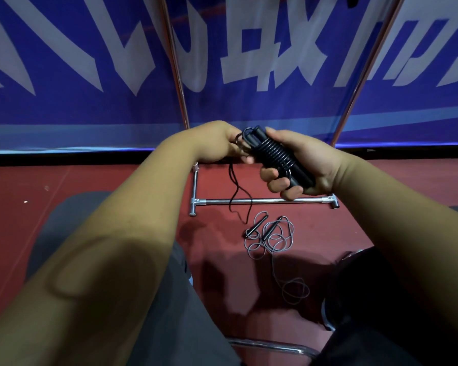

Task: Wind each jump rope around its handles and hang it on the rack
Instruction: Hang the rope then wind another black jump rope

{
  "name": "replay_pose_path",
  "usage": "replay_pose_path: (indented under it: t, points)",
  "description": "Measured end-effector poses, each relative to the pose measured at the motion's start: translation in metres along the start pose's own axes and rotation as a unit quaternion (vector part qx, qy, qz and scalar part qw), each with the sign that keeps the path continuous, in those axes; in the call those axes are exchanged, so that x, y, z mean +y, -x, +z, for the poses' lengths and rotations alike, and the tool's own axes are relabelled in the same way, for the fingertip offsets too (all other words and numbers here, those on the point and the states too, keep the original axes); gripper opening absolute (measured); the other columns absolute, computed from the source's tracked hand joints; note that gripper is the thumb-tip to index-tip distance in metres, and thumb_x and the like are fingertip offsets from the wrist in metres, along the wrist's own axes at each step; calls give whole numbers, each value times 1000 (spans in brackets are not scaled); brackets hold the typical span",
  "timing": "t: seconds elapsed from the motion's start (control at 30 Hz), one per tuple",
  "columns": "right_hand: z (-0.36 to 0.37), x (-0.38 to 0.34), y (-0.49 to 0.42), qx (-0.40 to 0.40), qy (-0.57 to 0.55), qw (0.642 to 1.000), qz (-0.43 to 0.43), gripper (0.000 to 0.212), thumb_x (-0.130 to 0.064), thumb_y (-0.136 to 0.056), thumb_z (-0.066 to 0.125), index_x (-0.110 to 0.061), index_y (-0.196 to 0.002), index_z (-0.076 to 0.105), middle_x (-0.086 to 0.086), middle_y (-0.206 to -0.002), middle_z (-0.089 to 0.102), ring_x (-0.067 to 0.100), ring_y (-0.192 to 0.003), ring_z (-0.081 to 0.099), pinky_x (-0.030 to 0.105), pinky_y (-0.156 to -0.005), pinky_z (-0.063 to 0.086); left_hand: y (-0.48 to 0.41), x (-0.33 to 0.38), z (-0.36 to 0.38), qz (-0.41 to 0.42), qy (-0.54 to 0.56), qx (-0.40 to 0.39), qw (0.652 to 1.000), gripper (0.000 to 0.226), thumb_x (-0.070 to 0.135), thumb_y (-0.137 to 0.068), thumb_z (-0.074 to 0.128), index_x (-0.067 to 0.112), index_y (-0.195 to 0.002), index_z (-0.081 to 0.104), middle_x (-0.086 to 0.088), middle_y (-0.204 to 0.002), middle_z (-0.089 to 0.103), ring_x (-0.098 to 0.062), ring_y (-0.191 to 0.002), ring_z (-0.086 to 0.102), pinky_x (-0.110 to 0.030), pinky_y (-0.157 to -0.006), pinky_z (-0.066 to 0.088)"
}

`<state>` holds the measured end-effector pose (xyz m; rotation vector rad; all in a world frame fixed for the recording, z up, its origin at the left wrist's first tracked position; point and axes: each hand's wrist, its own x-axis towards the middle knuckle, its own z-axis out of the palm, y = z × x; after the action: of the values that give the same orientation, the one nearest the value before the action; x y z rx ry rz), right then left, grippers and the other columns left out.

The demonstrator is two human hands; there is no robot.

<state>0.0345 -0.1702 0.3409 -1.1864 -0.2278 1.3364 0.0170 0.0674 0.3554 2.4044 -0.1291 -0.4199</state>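
Note:
My right hand (299,162) grips a black jump rope (274,154), its two handles held together with several turns of cord coiled round them. My left hand (220,142) pinches the loose cord beside the handles' upper end. The rope's free tail (238,196) hangs down from my left hand to the floor. A second jump rope (269,237), grey cord with black handles, lies loose on the red floor in front of me. The metal rack (262,200) stands just behind it, its base bar on the floor and two uprights rising out of view.
A blue banner (249,62) with large white characters stands behind the rack. My knees in dark trousers (169,299) frame the floor space. A chrome chair bar (270,344) shows at the bottom, and a dark shoe (336,307) rests at right.

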Motion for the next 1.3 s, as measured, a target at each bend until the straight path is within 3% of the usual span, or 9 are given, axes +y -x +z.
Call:
replay_pose_path:
  t: [0.13,0.37,0.57,0.77,0.87,0.97,1.07,1.13,1.3]
  points:
    - [3,10,-3,-51,27,996,62,55,-65,-101,44,-26,-138,55,6,-76,44,15,-55,42,21,-47,24,-1,6,1,20,47,-3,999,18,13,-94,71,26,-100,81,5,-75,75,-6,-63,63,-24,-65,51]
    - [3,16,-8,-17,73,992,97,41,-63,-104,49,-30,-126,56,8,-80,48,18,-60,43,24,-51,22,-1,27,-3,71,35,32,996,13,18,-86,83,30,-93,83,8,-92,80,-9,-93,74,-28,-91,56]
    - [-1,13,-11,90,87,990,72,51,-69,-104,45,-21,-121,54,7,-80,56,19,-61,49,23,-50,33,7,38,-6,68,12,111,991,30,0,-81,73,27,-87,83,12,-82,78,4,-77,70,-15,-75,53]
    - [-10,6,-16,221,39,974,-10,63,-73,-104,40,-17,-128,56,8,-78,60,21,-62,54,25,-52,35,11,35,-12,49,-6,121,991,32,6,-87,78,32,-105,83,19,-93,79,8,-90,72,-16,-88,56]
    - [-10,6,-19,271,37,961,-47,74,-76,-102,41,-14,-138,58,7,-78,61,21,-62,56,27,-53,36,10,35,-8,32,-35,115,992,32,9,-83,85,30,-107,80,14,-91,79,5,-85,73,-19,-81,59]
    - [-3,6,-20,286,37,955,-70,72,-80,-99,42,-19,-129,63,6,-77,60,21,-60,54,27,-53,35,7,34,0,-2,-90,120,989,25,20,-81,90,27,-99,75,10,-87,75,-3,-80,72,-22,-65,55]
    - [0,8,-22,291,44,952,-84,73,-80,-97,49,-17,-131,66,6,-79,60,21,-60,55,28,-53,36,4,31,6,-41,-137,136,980,8,25,-90,76,19,-91,72,1,-83,73,-15,-67,74,-35,-65,62]
    - [-2,9,-23,300,46,949,-88,73,-77,-97,53,-16,-135,64,7,-80,61,22,-61,56,29,-53,37,1,28,9,-71,-104,126,984,15,25,-95,67,12,-89,71,-10,-80,75,-19,-56,75,-37,-63,63]
    - [-6,8,-23,312,39,945,-90,66,-74,-98,51,-18,-130,67,7,-81,61,22,-61,57,29,-54,38,3,23,2,-59,-15,105,993,31,45,-90,81,16,-86,75,-4,-70,70,-14,-54,67,-22,-48,47]
